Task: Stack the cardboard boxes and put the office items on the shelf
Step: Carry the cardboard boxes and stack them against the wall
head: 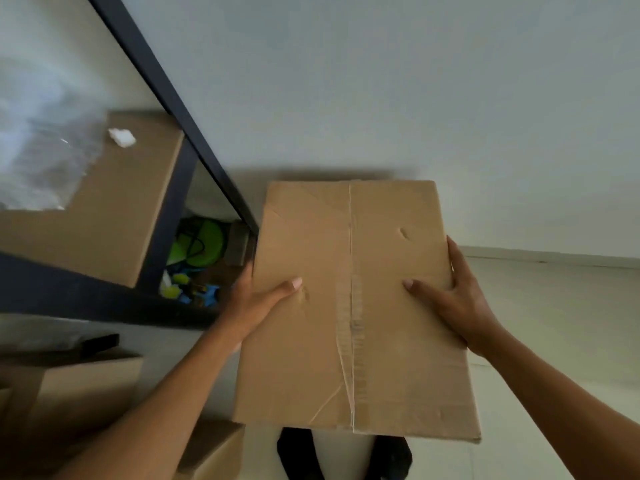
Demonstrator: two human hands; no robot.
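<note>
As the taped cardboard box is running lengthwise away from the person, the left hand and right hand are clasping its long sides, thumbs on top.

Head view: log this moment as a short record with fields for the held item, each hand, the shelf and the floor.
held item: large brown taped cardboard box, carried in the air
left hand: left hand grips the box's left edge, thumb on top
right hand: right hand grips the box's right edge, thumb on top
shelf: black metal shelf frame holding another brown cardboard box; green and blue items lower down
floor: more cardboard boxes at lower left
</note>
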